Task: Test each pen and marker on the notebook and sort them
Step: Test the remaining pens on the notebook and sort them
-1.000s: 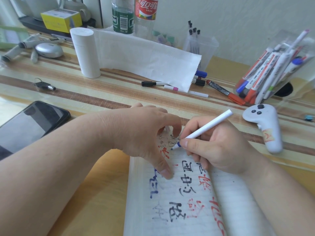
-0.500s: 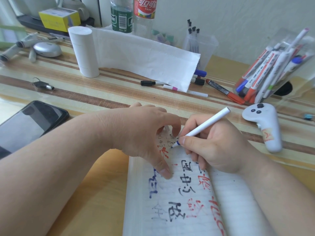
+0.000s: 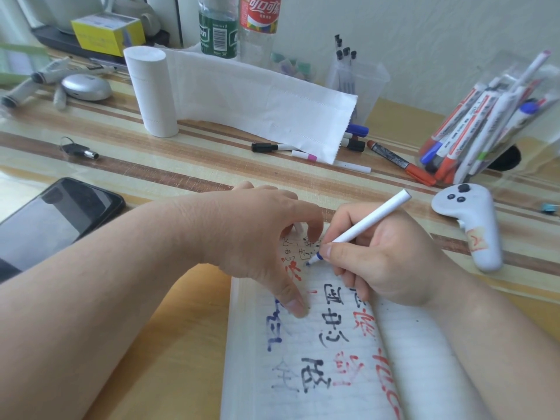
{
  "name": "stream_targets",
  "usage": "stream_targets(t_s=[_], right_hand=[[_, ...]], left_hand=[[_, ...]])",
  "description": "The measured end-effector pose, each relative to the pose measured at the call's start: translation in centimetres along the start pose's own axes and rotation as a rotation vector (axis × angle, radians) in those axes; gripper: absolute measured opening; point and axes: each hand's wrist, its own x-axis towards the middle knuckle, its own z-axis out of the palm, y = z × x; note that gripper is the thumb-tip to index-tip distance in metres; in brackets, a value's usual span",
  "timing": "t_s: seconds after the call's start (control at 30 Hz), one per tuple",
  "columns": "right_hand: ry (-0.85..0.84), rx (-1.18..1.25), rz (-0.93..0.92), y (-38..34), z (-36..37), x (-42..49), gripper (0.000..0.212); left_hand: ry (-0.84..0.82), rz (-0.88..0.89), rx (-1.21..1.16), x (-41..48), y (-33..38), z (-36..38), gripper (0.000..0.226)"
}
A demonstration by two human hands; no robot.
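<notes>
An open lined notebook (image 3: 327,368) lies at the bottom centre, its pages covered with blue, black and red test writing. My right hand (image 3: 385,256) grips a slim white pen (image 3: 363,227) with a blue tip touching the top of the left page. My left hand (image 3: 266,237) presses on the page with thumb and fingertips; something white shows under its fingers. Loose markers lie further back: a black-capped one (image 3: 266,147), a pink-banded one (image 3: 306,155), a blue-capped one (image 3: 357,129) and a red-orange one (image 3: 400,163). A clear bag (image 3: 491,122) at the right holds several markers.
A paper roll (image 3: 151,92) with an unrolled sheet (image 3: 260,101) stands behind. A clear cup (image 3: 354,77) holds several pens. A black phone (image 3: 51,216) lies at left, a white controller (image 3: 472,222) at right, keys (image 3: 78,150) and two bottles (image 3: 239,22) further back.
The pen tip has shifted slightly left and down on the page as my right hand writes. My left hand keeps its place on the notebook.
</notes>
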Motion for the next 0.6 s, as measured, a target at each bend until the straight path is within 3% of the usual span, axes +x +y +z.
stream_targets(t_s=[0.6], right_hand=[[-0.06,0.021,0.007,-0.06,-0.08,-0.11,0.008]], left_hand=[[0.001,-0.002,-0.006,-0.17,0.03,0.03,0.087]])
